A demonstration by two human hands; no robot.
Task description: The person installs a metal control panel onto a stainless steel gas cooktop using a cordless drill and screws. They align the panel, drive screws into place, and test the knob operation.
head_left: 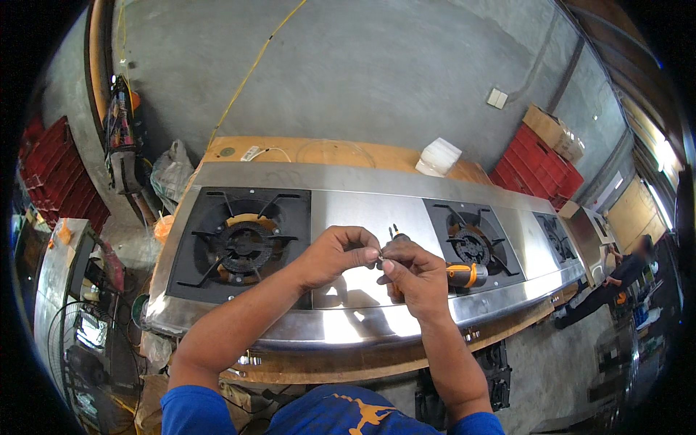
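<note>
My left hand (341, 254) and my right hand (417, 272) meet above the steel top of a long gas stove (362, 210). Thumb and fingers of both hands pinch together on a tiny metallic piece, too small to name. Behind my right hand an orange-and-black cordless drill (467, 275) lies on the stove, partly hidden by that hand. To the left of my hands is a black burner with a pan support (243, 246); a second burner (470, 243) is to their right, and a third (554, 235) lies farther right.
A white block-like packet (438, 156) and a white cable (268, 152) rest on the wooden board behind the stove. Red crates (536, 163) with a cardboard box stand at the back right. A fan (83, 348) is at the lower left. Another person (616, 283) stands at far right.
</note>
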